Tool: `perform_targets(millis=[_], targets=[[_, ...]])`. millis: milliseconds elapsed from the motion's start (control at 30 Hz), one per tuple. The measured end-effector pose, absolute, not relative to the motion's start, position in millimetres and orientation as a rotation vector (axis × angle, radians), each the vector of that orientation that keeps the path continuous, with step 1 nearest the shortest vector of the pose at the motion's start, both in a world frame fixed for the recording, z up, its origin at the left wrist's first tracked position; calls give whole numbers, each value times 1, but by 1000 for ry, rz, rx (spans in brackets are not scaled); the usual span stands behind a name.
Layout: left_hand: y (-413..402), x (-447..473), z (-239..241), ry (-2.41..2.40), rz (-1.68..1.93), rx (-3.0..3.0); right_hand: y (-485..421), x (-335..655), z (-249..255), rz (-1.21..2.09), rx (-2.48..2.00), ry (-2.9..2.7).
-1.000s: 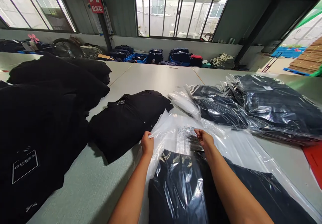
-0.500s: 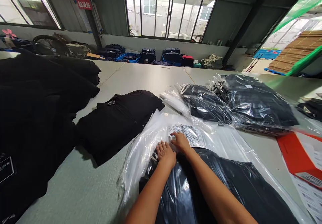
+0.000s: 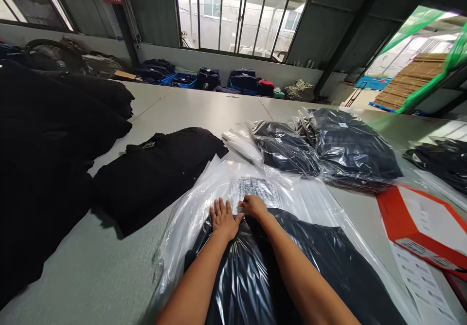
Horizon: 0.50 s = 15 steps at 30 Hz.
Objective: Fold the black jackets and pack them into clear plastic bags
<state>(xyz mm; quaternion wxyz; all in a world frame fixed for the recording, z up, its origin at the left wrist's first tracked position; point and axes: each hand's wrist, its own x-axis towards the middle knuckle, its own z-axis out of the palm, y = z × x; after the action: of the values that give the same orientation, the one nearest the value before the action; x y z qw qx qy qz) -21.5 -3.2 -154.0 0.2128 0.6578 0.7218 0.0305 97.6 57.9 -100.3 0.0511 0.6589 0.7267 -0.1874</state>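
Pressing left hand (image 3: 222, 218) palm-down, fingers spread and released, on large clear plastic bag (image 3: 302, 203), right at far edge of dark folded garment (image 3: 314, 266) inside it. Just beside it, right hand (image 3: 254, 207), touching left fingertips, knuckles bent over film at near edge of white printed label patch (image 3: 253, 189). Can't tell: pinching film or just resting. Nothing gripped outright.

Bag location: flat on grey-green table (image 3: 91, 266), centre-front, under both forearms.

Done, judging by layout: garment fully inside bag, lying flat. Left: loose empty stretch of bag beyond garment not folded over; no seal visible, can't confirm either way.

Around:
- Left: unbagged black folded shirt (image 3: 156, 169) with small square neck label, overlapped by bag's far-left corner. Further left, big heap of black clothing (image 3: 44, 135).
- Behind bag: small stack of empty clear bags (image 3: 242, 145), then glossy bagged dark garments (image 3: 346, 145) piled together.
- Right: flat orange-red box (image 3: 412, 218) and white barcode sticker sheet (image 3: 419, 281), near bag's right edge.
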Motion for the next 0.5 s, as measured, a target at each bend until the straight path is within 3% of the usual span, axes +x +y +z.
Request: perform_targets(millis=[233,500], targets=[[-1,-19,-147,2046,-42,1802,52,122,-103,-766,2156,2259],[0,-17,-146,2096,-108,1803,68,210,-110,-926,2747,2192]])
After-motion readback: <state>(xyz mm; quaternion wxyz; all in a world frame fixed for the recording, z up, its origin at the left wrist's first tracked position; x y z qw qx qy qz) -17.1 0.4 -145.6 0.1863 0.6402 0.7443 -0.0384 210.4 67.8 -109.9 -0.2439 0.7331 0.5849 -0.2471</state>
